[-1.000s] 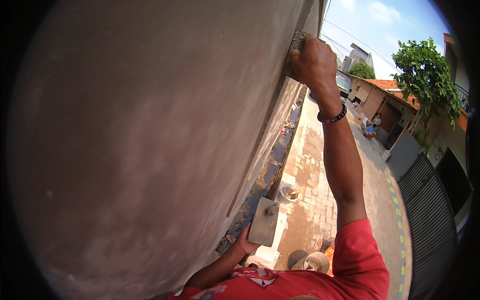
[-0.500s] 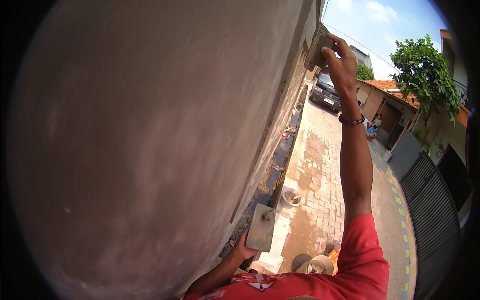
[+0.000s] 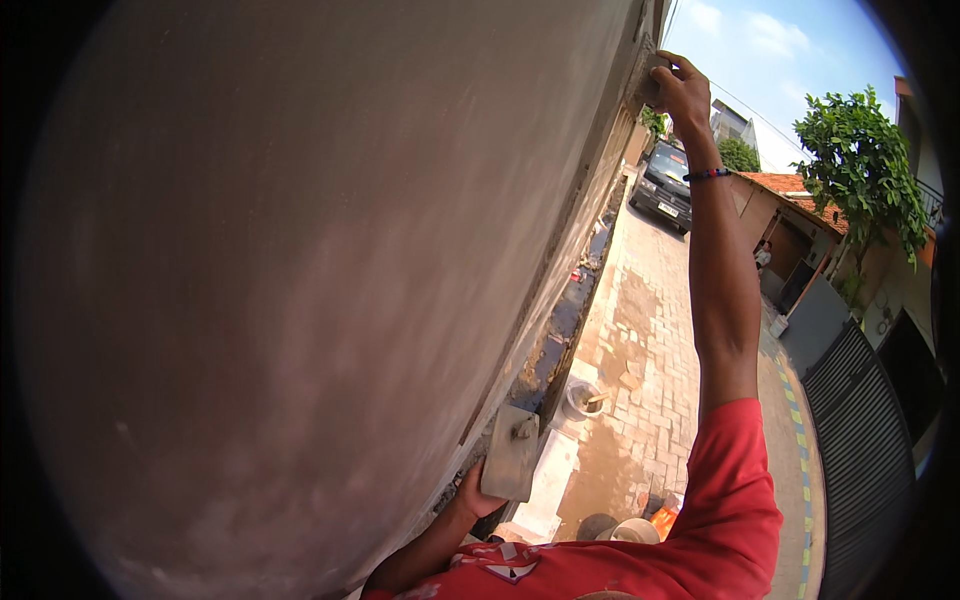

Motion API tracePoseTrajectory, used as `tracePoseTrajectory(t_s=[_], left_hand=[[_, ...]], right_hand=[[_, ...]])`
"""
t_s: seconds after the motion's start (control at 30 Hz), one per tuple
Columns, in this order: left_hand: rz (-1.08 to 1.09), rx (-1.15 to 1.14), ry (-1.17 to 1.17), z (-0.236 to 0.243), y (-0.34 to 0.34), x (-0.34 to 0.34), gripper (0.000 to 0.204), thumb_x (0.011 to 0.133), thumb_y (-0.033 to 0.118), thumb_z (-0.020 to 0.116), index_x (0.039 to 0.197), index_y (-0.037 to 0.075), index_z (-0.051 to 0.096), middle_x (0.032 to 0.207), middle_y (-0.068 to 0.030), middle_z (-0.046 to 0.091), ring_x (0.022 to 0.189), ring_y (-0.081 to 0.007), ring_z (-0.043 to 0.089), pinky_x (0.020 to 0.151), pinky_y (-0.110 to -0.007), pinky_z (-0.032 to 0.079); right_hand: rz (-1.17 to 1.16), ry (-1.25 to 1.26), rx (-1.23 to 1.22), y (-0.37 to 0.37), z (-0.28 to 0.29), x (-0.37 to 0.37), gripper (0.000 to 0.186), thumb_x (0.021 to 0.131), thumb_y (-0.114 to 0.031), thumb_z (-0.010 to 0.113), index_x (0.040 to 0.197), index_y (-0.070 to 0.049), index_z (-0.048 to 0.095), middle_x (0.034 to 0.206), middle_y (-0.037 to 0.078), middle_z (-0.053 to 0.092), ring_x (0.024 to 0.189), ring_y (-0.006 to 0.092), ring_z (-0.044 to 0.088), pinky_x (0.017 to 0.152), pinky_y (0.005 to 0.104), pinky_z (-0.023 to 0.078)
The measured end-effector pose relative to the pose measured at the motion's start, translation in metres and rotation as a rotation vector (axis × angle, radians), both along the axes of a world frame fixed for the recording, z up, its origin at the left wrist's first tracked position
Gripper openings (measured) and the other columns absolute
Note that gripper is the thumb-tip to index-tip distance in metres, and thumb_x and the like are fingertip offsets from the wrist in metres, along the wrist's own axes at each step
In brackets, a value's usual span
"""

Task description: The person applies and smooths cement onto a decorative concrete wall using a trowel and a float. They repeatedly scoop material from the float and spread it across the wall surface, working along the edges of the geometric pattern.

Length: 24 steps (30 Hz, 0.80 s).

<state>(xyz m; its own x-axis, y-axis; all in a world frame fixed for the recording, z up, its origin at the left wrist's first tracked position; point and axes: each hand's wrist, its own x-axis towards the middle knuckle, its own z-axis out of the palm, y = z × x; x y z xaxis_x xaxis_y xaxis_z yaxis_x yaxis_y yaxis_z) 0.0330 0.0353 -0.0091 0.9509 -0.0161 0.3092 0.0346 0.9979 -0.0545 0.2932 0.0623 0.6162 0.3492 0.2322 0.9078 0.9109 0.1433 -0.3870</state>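
High up at the far end of the grey plastered wall [image 3: 330, 270], my right hand [image 3: 685, 95] is closed around a flat mortar-grey block [image 3: 652, 88]. The block is against or very near the wall's edge; contact is hard to make out. Low down beside the wall, my left hand [image 3: 482, 493] grips the lower end of a flat rectangular board [image 3: 510, 468]. A small lump of mortar [image 3: 522, 429] sits on the board's face.
An open drain [image 3: 560, 335] runs along the wall's foot. Beside it stand a bucket with a stick-like handle [image 3: 582, 399] and a pale tub [image 3: 636, 531] on the paved lane [image 3: 655, 350]. A dark vehicle [image 3: 662, 187] is farther off. At right is a slatted gate [image 3: 860, 440].
My right hand has moved slightly up with the block, which now shows more edge-on by the wall. The board has shifted a little left. The view has tilted, showing more of the vehicle.
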Motion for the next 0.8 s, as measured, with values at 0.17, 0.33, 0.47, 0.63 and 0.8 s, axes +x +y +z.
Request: tracePoseTrajectory(t_s=[0.17, 0.33, 0.47, 0.63, 0.8], left_hand=[[0.069, -0.006, 0.094, 0.009, 0.002, -0.009, 0.047, 0.094, 0.037, 0.039, 0.13, 0.008, 0.05, 0.128, -0.0093, 0.056, 0.117, -0.0256, 0.053, 0.102, -0.044, 0.039], [0.066, -0.003, 0.115, 0.016, 0.001, -0.008, 0.046, 0.093, 0.035, 0.041, 0.128, 0.008, 0.052, 0.125, -0.0092, 0.058, 0.115, -0.0256, 0.055, 0.101, -0.044, 0.039], [0.042, -0.006, 0.08, 0.012, -0.002, -0.002, 0.046, 0.094, 0.036, 0.04, 0.127, 0.007, 0.053, 0.124, -0.0092, 0.059, 0.115, -0.0256, 0.055, 0.102, -0.044, 0.039], [0.057, 0.006, 0.047, 0.011, -0.007, -0.004, 0.046, 0.094, 0.035, 0.039, 0.128, 0.007, 0.052, 0.125, -0.0097, 0.058, 0.116, -0.0264, 0.055, 0.101, -0.045, 0.04], [0.072, -0.081, 0.099, 0.019, -0.009, -0.01, 0.046, 0.093, 0.033, 0.04, 0.129, 0.007, 0.051, 0.125, -0.0105, 0.057, 0.115, -0.028, 0.055, 0.099, -0.045, 0.042]], right_hand=[[0.223, -0.037, 0.148, -0.017, -0.045, -0.032, 0.038, 0.083, -0.009, 0.061, 0.12, -0.002, 0.059, 0.088, 0.009, 0.065, 0.067, 0.0127, 0.061, 0.047, 0.0238, 0.048], [0.336, -0.245, 0.115, -0.015, -0.079, -0.07, 0.035, 0.086, -0.007, 0.061, 0.12, -0.002, 0.058, 0.081, 0.002, 0.057, 0.065, 0.0087, 0.057, 0.048, 0.0219, 0.045], [0.217, -0.178, 0.075, 0.0, -0.105, -0.065, 0.035, 0.084, -0.009, 0.062, 0.119, -0.003, 0.059, 0.077, 0.004, 0.06, 0.056, 0.0078, 0.055, 0.046, 0.0221, 0.045], [0.128, 0.07, 0.003, -0.005, -0.119, -0.011, 0.036, 0.083, -0.008, 0.061, 0.119, -0.003, 0.059, 0.082, 0.006, 0.062, 0.059, 0.0103, 0.057, 0.045, 0.0234, 0.046], [0.34, 0.012, 0.088, -0.01, -0.125, -0.067, 0.036, 0.083, -0.008, 0.062, 0.118, -0.003, 0.06, 0.088, 0.007, 0.063, 0.072, 0.0117, 0.061, 0.053, 0.0233, 0.05]])
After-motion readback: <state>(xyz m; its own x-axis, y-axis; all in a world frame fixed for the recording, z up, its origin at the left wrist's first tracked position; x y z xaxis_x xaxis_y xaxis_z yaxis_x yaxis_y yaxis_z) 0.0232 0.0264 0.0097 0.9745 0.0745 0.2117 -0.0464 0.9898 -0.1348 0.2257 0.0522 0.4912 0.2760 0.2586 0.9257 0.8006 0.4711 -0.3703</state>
